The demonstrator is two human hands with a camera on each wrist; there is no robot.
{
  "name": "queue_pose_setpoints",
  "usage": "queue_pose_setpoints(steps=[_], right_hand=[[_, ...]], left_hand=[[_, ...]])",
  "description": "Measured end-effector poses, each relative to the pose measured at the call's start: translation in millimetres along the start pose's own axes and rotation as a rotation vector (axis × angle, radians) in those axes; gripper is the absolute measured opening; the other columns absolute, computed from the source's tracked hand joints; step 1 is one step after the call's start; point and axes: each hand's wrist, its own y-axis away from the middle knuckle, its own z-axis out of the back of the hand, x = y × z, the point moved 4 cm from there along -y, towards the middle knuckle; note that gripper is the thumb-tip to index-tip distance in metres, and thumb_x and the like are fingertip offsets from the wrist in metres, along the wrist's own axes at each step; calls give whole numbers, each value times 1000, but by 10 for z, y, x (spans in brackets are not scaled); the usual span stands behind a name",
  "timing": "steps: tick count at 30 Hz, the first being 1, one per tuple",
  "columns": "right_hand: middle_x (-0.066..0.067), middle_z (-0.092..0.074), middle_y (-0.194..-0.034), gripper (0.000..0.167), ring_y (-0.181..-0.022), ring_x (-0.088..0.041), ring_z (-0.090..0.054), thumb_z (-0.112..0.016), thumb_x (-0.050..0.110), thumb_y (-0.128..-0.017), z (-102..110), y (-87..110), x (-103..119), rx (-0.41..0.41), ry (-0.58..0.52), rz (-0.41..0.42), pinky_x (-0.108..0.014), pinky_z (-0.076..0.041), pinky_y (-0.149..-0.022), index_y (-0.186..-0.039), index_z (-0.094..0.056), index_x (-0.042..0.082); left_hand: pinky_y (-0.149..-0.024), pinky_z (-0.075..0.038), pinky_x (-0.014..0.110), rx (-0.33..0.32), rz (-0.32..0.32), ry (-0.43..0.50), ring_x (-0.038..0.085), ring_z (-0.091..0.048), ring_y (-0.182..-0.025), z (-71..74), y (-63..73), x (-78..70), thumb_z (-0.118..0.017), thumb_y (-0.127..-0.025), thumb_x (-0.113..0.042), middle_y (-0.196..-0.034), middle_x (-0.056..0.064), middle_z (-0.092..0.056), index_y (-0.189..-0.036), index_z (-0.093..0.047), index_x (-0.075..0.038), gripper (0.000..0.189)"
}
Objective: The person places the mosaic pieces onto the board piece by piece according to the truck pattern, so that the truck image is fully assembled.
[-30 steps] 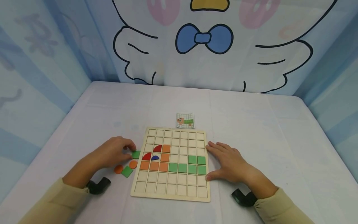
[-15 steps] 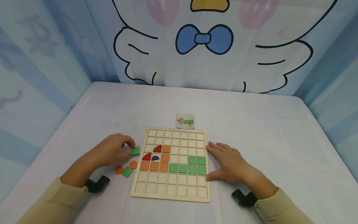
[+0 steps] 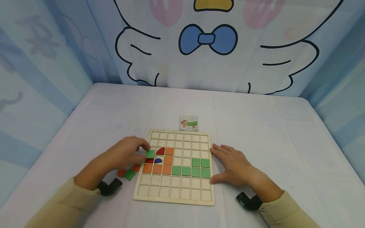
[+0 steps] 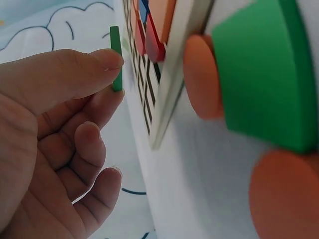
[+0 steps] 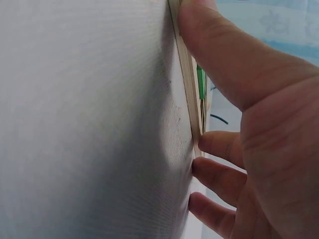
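Between thumb and forefinger my left hand (image 3: 125, 154) pinches a green square tile (image 3: 150, 154), held over the left edge of the wooden grid board (image 3: 174, 192). In the left wrist view the tile (image 4: 116, 59) shows edge-on, raised off the board. A red quarter-circle tile (image 3: 149, 161) is partly covered by it in the head view. Set in the board are orange squares (image 3: 157, 169), another red piece (image 3: 161, 151), a blue half-circle (image 3: 158, 161) and several green squares (image 3: 195, 172). My right hand (image 3: 235, 164) rests spread at the board's right edge, thumb and fingertips touching it.
Left of the board lie two orange discs (image 3: 121, 172) and a loose green square (image 3: 129, 174) on the white-covered table (image 3: 256, 126). A small pattern card (image 3: 188, 123) sits just beyond the board's far edge. A printed curtain (image 3: 208, 69) stands behind the table.
My left hand has lifted the green square tile off the table beside the board and carried it right, over the board's left edge. The right hand has stayed still.
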Motion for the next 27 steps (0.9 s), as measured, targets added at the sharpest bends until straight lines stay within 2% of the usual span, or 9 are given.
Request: queue_pose_setpoints(steps=[7, 11, 16, 21, 27], right_hand=[[-17, -39, -155, 103, -140, -43, -34, -79, 62, -73, -2, -4, 1, 8, -1, -6, -67, -33, -101, -148, -45, 1], [-17, -40, -155, 103, -139, -43, -34, -79, 63, -73, 1, -9, 4, 7, 2, -5, -67, -33, -100, -148, -45, 1], [-16, -40, -155, 103, -140, -43, -34, -79, 63, -73, -6, -2, -6, 4, -2, -6, -67, -33, -100, -149, -45, 1], [-16, -40, -155, 103, -139, -43, -34, -79, 63, -73, -12, 1, -11, 0, -7, -3, -67, -33, -100, -149, -45, 1], [-17, -40, -154, 103, -139, -43, -34, -79, 63, -73, -7, 0, -8, -1, 0, 2, -67, -34, -100, -148, -45, 1]], left_hand=[[-80, -52, 35, 15, -38, -11, 19, -56, -92, -40, -56, -106, -77, -89, -14, -102, -1, -63, -110, -71, -12, 23], [-82, -50, 35, 12, -92, -11, 18, -55, -93, -59, -88, -164, -76, -89, -13, -102, -2, -64, -110, -70, -11, 22], [-87, -50, 37, 11, -179, 2, 18, -57, -102, -95, -122, -257, -74, -90, -11, -105, -5, -66, -109, -70, -12, 19], [-87, -50, 37, -8, -263, -35, 19, -59, -102, -126, -152, -354, -75, -90, -12, -102, -4, -67, -108, -71, -10, 19], [-87, -50, 37, -5, -268, -35, 18, -59, -98, -153, -177, -438, -74, -89, -11, -101, -4, -67, -107, -71, -10, 19]])
